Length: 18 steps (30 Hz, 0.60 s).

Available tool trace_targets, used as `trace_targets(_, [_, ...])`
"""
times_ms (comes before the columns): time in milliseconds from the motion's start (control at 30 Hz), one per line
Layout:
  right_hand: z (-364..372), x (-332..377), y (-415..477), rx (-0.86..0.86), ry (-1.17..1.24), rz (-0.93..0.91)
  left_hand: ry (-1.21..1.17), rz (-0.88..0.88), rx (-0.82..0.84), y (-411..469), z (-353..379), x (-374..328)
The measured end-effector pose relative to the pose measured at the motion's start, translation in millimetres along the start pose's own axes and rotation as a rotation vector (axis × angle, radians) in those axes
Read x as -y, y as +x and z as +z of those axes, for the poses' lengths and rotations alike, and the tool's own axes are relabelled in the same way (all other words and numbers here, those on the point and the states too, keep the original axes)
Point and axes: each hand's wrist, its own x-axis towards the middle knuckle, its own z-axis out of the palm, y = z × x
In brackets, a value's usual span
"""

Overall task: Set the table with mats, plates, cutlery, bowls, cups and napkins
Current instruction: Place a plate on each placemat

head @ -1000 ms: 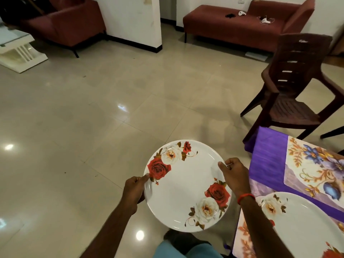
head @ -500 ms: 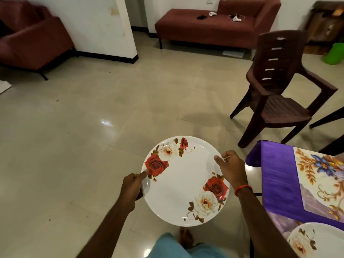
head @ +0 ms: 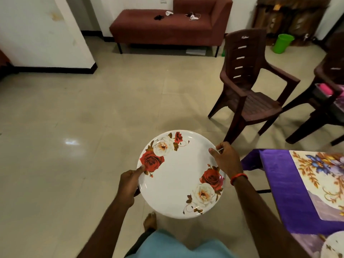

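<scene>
A white plate with red and white roses (head: 176,175) is held level over the floor, left of the table. My left hand (head: 129,181) grips its left rim, thumb on top. My right hand (head: 226,160) grips the right rim, a red band on the wrist. The table (head: 279,175) at the right has a purple cloth with a floral mat (head: 323,183) lying on it. Another rose plate (head: 333,245) shows only its edge at the bottom right corner.
A dark brown plastic chair (head: 249,84) stands beyond the table corner, a second one (head: 327,90) at the right edge. A maroon sofa (head: 167,25) lines the far wall, a green bucket (head: 282,42) beside it. My bare foot (head: 149,220) is on the tiled floor.
The view has swung right and I have moved back along the table; the plate on the table slid almost out of view. Both hands keep the same hold on the plate.
</scene>
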Motion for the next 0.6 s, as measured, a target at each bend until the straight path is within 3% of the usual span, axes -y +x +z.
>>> trace_targets(333, [21.8, 47.0, 48.4, -0.22, 0.053, 0.104, 0.149, 0.048, 0.18, 115.9, 10.6, -94.4])
trace_targets(600, [7.2, 47.5, 85.1, -0.345, 0.196, 0.254, 0.256, 0.047, 0.329, 173.9, 67.3, -150.1])
